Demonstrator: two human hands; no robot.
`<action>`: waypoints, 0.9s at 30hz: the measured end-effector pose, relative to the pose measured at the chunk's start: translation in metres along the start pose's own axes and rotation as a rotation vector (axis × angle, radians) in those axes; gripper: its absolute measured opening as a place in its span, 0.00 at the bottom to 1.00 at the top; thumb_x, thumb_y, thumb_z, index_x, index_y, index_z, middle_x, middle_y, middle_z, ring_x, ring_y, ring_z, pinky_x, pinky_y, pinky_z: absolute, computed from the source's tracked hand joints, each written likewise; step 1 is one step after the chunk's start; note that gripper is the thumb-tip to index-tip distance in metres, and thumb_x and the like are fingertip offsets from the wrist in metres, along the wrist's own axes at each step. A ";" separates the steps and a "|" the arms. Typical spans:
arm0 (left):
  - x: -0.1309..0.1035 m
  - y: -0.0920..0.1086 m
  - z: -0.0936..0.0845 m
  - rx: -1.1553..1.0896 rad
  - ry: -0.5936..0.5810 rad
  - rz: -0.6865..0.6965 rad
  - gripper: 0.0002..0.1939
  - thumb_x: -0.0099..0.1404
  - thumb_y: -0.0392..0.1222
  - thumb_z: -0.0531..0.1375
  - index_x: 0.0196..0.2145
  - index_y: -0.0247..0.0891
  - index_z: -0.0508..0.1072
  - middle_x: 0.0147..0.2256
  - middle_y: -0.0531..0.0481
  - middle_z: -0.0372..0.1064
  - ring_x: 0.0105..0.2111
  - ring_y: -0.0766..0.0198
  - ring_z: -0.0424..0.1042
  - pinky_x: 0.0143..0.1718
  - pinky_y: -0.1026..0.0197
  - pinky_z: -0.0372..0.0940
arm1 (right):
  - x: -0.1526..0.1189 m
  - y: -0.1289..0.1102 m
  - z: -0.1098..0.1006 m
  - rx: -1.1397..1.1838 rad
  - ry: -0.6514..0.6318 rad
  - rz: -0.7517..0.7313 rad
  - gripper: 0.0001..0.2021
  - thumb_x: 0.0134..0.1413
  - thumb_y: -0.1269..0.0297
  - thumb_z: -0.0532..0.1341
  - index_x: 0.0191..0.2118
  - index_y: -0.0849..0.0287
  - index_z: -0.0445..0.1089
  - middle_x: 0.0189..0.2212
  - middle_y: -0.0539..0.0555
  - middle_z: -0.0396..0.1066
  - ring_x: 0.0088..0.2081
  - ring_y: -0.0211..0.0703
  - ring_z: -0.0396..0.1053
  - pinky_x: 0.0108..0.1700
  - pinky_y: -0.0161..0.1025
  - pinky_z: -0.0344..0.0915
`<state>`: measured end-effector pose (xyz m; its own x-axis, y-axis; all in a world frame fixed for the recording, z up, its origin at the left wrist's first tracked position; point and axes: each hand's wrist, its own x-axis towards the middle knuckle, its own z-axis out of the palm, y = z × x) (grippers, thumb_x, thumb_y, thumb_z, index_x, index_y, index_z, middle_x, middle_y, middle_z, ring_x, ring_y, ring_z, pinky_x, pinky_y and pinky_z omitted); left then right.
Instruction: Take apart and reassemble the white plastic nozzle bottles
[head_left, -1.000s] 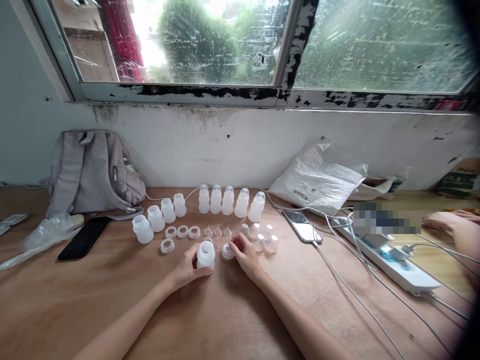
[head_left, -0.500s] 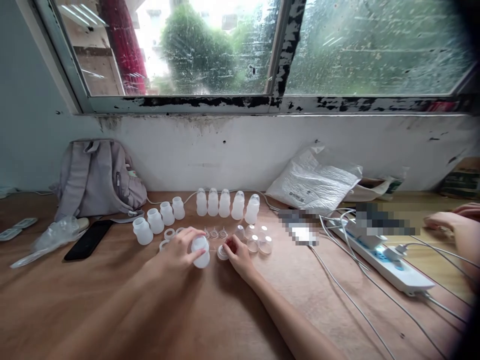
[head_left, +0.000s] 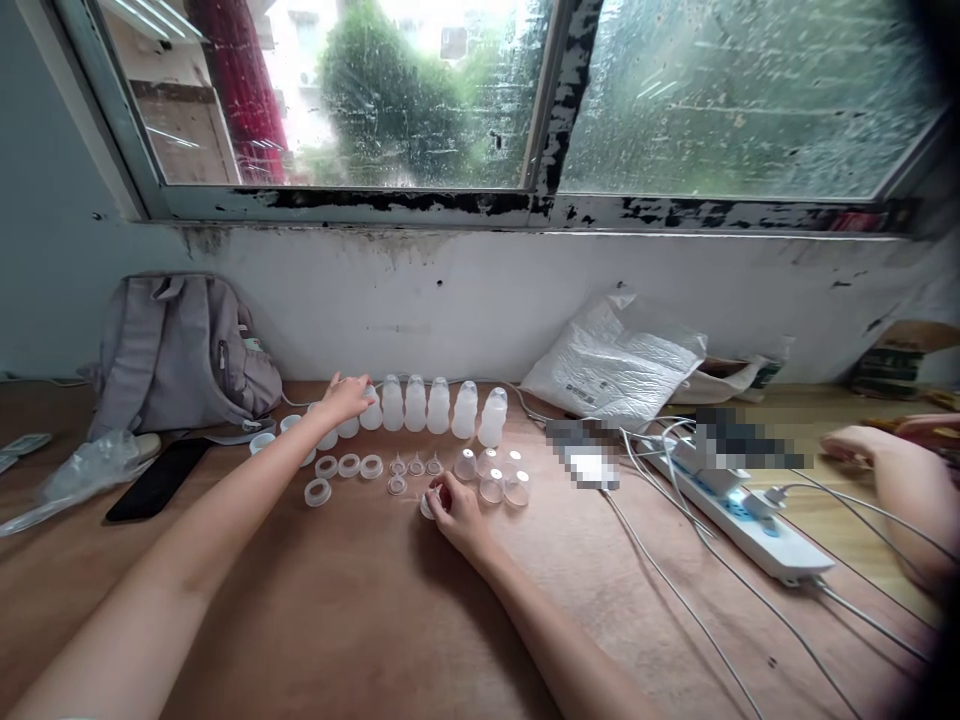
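My left hand (head_left: 346, 397) reaches to the back, its fingers on top of a frosted baby bottle (head_left: 370, 412) at the left end of a row of capped bottles (head_left: 439, 408). Several open-necked bottles (head_left: 262, 442) stand to the left, partly behind my left arm. My right hand (head_left: 455, 507) is closed in a pinch on a small pale bottle ring (head_left: 428, 506) low at the table, mostly covered by the fingers. Between the hands lie loose rings (head_left: 349, 465) and clear nipples (head_left: 416, 464). Clear domed caps (head_left: 491, 486) are grouped beside my right hand.
A grey backpack (head_left: 180, 350), a black phone (head_left: 157, 482) and a clear plastic bag (head_left: 94, 480) lie left. On the right are a silvery mailer bag (head_left: 615, 360), a power strip (head_left: 757, 525) and loose cables. Another person's hand (head_left: 859, 443) rests at the far right.
My left hand has carried the bottle from the front middle back to the left end of the capped row. My right hand keeps its pinch on the ring. The view has shifted slightly.
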<state>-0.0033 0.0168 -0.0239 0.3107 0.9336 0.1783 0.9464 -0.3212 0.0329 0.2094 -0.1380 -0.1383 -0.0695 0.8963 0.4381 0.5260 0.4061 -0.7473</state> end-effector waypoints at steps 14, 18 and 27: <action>0.006 -0.002 0.033 0.053 0.052 -0.029 0.21 0.59 0.42 0.49 0.49 0.31 0.59 0.48 0.36 0.63 0.51 0.52 0.59 0.54 0.45 0.40 | -0.004 0.005 0.006 -0.306 -0.044 0.035 0.10 0.51 0.57 0.53 0.36 0.57 0.61 0.28 0.53 0.67 0.28 0.41 0.64 0.28 0.35 0.54; -0.006 -0.001 0.035 0.039 0.157 -0.030 0.26 0.59 0.42 0.49 0.54 0.29 0.53 0.54 0.35 0.54 0.56 0.51 0.49 0.56 0.43 0.35 | -0.005 0.007 0.007 -0.317 -0.048 0.023 0.10 0.52 0.57 0.53 0.36 0.57 0.60 0.30 0.52 0.67 0.29 0.41 0.65 0.28 0.34 0.55; -0.120 0.037 0.072 -0.218 0.466 0.213 0.15 0.60 0.37 0.48 0.45 0.38 0.64 0.43 0.46 0.67 0.48 0.58 0.62 0.55 0.49 0.48 | -0.002 0.011 0.008 -0.119 -0.090 -0.081 0.03 0.55 0.67 0.49 0.34 0.58 0.58 0.27 0.52 0.66 0.28 0.39 0.64 0.30 0.33 0.59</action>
<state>0.0010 -0.0962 -0.1154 0.3744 0.6915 0.6177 0.8116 -0.5666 0.1423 0.2090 -0.1337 -0.1510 -0.1888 0.8758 0.4443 0.6118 0.4588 -0.6444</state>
